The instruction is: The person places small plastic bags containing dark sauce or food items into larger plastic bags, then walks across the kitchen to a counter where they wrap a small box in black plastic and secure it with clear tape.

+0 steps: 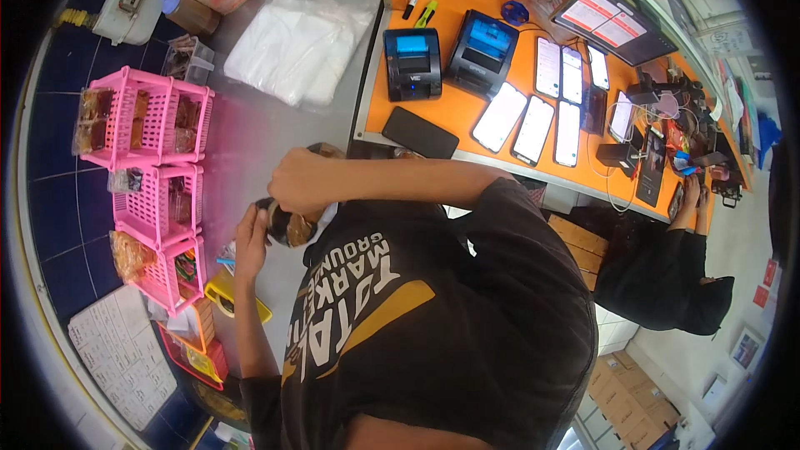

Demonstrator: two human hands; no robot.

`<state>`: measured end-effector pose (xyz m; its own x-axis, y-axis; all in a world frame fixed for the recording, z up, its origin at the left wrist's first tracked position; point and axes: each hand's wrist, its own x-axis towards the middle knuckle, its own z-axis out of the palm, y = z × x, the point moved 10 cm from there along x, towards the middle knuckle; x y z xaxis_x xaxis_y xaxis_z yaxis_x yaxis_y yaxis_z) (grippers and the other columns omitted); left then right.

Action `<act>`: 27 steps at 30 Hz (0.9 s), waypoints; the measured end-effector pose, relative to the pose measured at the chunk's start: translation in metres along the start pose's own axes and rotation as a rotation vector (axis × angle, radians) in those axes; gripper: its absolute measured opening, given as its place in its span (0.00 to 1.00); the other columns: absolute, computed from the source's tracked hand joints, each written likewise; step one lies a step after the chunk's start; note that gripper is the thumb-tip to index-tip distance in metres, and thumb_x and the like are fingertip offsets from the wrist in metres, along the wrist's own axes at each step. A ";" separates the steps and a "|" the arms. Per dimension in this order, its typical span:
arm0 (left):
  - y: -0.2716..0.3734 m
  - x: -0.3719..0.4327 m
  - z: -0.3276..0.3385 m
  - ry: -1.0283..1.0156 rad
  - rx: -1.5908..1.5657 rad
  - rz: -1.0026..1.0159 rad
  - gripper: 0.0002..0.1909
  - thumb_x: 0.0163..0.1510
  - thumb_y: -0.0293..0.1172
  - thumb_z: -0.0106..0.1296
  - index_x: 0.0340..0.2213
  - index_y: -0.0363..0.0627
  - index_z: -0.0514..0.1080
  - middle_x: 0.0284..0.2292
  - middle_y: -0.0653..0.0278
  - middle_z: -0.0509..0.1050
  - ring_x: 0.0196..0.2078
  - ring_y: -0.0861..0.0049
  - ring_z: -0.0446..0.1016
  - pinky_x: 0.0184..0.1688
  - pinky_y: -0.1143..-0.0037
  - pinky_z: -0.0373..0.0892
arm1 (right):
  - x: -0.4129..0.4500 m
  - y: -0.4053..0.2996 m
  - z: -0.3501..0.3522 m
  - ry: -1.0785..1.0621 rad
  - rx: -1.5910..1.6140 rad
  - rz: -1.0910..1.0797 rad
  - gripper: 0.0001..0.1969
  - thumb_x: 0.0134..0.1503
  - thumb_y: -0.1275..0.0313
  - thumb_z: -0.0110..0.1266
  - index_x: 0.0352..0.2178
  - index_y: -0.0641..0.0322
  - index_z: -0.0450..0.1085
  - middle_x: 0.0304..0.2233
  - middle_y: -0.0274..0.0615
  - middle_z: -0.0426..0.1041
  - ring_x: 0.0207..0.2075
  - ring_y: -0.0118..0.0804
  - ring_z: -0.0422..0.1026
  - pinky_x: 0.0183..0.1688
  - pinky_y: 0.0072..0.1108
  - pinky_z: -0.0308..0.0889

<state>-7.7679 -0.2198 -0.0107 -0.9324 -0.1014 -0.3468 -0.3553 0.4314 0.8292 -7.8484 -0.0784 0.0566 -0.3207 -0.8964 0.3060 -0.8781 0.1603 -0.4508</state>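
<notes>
My left hand point(251, 240) reaches in from below, its fingers along the edge of a dark round pack point(297, 229) with brown contents showing through its shiny side. Directly above it, my right hand point(299, 180) is a closed fist against the upper edge of the same pack. The right fingertips are hidden behind the knuckles. The pack is close in front of my dark printed T-shirt point(437, 312). Past my right wrist lies another pack with brown contents point(329, 150), partly covered by the forearm. Both hands are over the grey metal counter point(240, 131).
Pink plastic baskets point(156, 200) with bagged items line the tiled wall. White plastic bags point(294, 47) lie on the counter. An orange desk point(400, 119) holds printers point(412, 65) and several phones point(531, 131). Another person point(662, 281) is at its far end. A yellow object point(234, 300) lies near my left forearm.
</notes>
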 end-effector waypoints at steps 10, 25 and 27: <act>-0.064 0.014 0.010 0.018 -0.179 0.050 0.15 0.74 0.40 0.40 0.43 0.45 0.73 0.26 0.75 0.70 0.23 0.90 0.66 0.24 0.82 0.63 | 0.006 0.010 0.005 0.123 0.005 0.151 0.16 0.54 0.59 0.60 0.24 0.62 0.78 0.23 0.51 0.78 0.27 0.53 0.80 0.29 0.41 0.73; -0.113 0.017 -0.001 0.181 -0.436 -0.121 0.23 0.72 0.49 0.41 0.55 0.45 0.71 0.45 0.67 0.79 0.44 0.82 0.79 0.42 0.75 0.77 | -0.019 -0.002 -0.047 0.539 -0.068 0.094 0.14 0.54 0.58 0.61 0.26 0.59 0.75 0.29 0.46 0.76 0.33 0.51 0.77 0.37 0.40 0.72; -0.093 0.013 0.017 0.034 -0.473 -0.066 0.26 0.72 0.52 0.39 0.56 0.44 0.70 0.47 0.63 0.79 0.46 0.75 0.80 0.44 0.70 0.78 | 0.013 -0.011 -0.017 0.389 -0.085 0.003 0.17 0.52 0.54 0.62 0.26 0.58 0.76 0.29 0.45 0.76 0.33 0.50 0.77 0.37 0.40 0.72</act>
<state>-7.7458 -0.2460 -0.0994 -0.9057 -0.1475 -0.3975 -0.3974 -0.0312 0.9171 -7.8484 -0.0848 0.0796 -0.4192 -0.6750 0.6072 -0.8981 0.2103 -0.3862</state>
